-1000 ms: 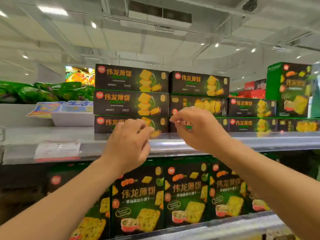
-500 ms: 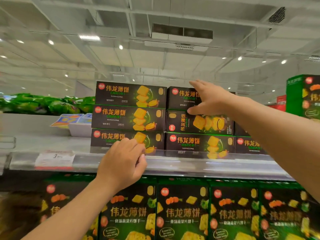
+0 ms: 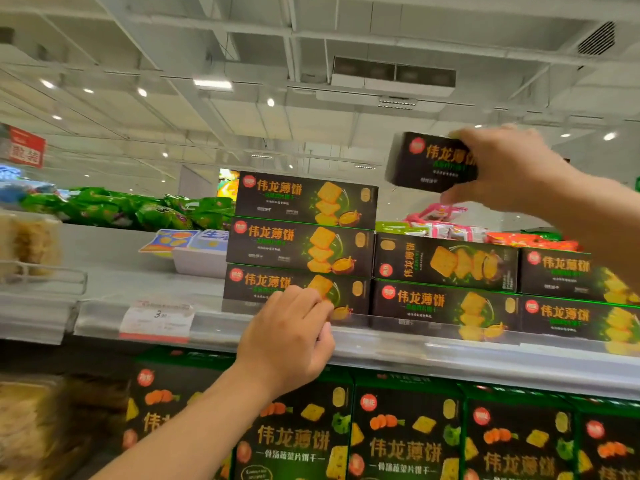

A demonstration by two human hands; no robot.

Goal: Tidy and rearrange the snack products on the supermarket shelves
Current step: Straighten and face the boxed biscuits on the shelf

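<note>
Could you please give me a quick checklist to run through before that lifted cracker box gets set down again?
1. Grip on the lifted box: ok, the right hand holds it clear above the stacks.
2. Landing spot: ok, the sideways-printed box tops the middle stack and has a free upper face.
3. Print direction of that sideways-printed box: not ok, its text runs vertically, unlike its neighbours.
4. Left stack: ok, three boxes sit squarely aligned.
5. Left hand: cannot tell whether it touches the bottom box or the shelf edge.
6. Depth of stock behind the front row: cannot tell, hidden.
</note>
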